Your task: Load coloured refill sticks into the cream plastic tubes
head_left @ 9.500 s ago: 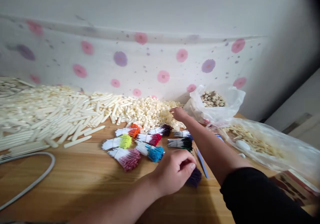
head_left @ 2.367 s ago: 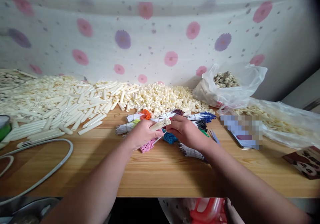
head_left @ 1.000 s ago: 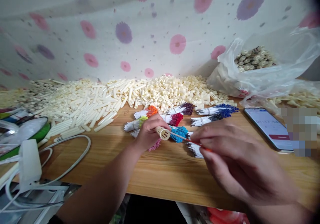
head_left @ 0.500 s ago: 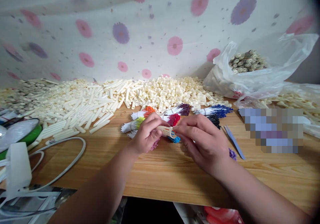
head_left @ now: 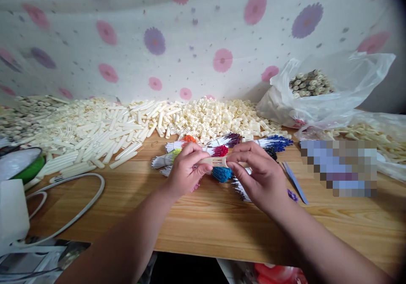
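A cream plastic tube with lengthwise slots (head_left: 218,161) lies level between my two hands, thin coloured strips showing through the slots. My left hand (head_left: 189,165) pinches its left end between thumb and fingers. At the other end, my right hand (head_left: 258,172) has its thumb and fingertips closed round the rim, and a cream piece reaches back among these fingers, mostly hidden. Around and below the hands lie bundles of thin white sticks with coloured tips: blue (head_left: 222,174), red (head_left: 218,150), yellow-green (head_left: 165,159) and dark blue (head_left: 274,143).
Cream tubes (head_left: 123,127) and short slotted sleeves (head_left: 218,114) are heaped along the back. Blue tweezers (head_left: 295,183) lie right of my right hand. A plastic bag (head_left: 279,102) of parts stands at back right. A white cable (head_left: 79,218) loops at left.
The slotted tube has turned from tilted, with its open end showing, to level. My right fingers have closed round its right end. The view has shifted slightly.
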Tool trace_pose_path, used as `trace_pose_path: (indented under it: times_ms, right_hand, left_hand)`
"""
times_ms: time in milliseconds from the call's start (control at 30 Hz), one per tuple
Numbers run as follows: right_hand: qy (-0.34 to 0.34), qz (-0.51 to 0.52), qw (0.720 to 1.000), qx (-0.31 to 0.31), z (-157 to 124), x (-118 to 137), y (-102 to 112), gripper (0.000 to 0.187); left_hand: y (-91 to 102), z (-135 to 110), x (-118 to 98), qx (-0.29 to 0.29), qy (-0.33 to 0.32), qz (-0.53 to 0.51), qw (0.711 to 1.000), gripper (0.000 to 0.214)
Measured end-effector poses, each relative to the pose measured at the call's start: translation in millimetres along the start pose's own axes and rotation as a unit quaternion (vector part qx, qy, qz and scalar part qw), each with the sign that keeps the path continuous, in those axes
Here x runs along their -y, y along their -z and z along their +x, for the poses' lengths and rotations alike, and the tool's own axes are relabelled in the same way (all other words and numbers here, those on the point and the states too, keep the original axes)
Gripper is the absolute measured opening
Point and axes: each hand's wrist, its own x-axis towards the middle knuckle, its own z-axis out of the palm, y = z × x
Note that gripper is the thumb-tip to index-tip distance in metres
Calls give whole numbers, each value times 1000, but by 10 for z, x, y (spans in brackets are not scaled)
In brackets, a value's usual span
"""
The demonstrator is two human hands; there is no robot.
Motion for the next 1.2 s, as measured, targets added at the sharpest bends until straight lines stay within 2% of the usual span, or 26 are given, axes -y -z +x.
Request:
trace_pose_path:
  times_ms: [233,367,500,633,733,800,833,867,900,933,1000,1033,1067,1133,1200]
  right_hand:
    - [-69,83,994,11,-12,-24,-37,11]
    - [-110,166,980,7,-21,-96,-52,13]
    - [-110,197,974,-6,-32,-169,-129,16]
    - [-71,137,987,-41,-15,-147,-192,15]
    - [-58,49,992,-102,102,-114,-51,10]
    - [-77,-67,992,-78,235,-110,185,9]
    - [-92,-143,985,-28,299,-118,336,10]
    - [-107,-223,968,48,350,-134,498,11]
    - [-120,-298,937,140,377,-159,660,13]
    - [-134,-361,894,231,372,-192,810,16]
    - [-180,-447,804,349,261,-278,1040,19]
    - [-209,-466,773,376,160,-328,1110,19]
    - [-242,-474,756,382,41,-379,1149,19]
    - [-291,-472,745,371,-207,-473,1148,29]
    - [-309,-465,748,359,-400,-544,1083,32]
  left_hand:
    - [-7,-14,15,-30,-23,29,999,29]
    - [21,4,59,-36,-23,27,999,30]
    - [69,23,130,-59,-5,8,998,27]
    - [102,10,184,-53,49,-28,997,29]
    - [115,-13,220,-57,129,-102,985,31]
    - [117,-22,237,-60,157,-153,974,32]
    - [115,-24,239,-55,159,-175,970,33]
    - [108,-24,235,-42,158,-194,967,34]
    - [99,-24,225,-25,157,-209,965,35]
    - [87,-23,210,-5,159,-219,963,36]
    - [56,-23,169,30,163,-230,959,40]
    - [38,-25,146,43,164,-234,957,42]
    - [21,-27,126,57,164,-239,955,43]
    - [-13,-32,95,83,163,-253,950,44]
    - [-45,-37,82,100,166,-261,946,44]
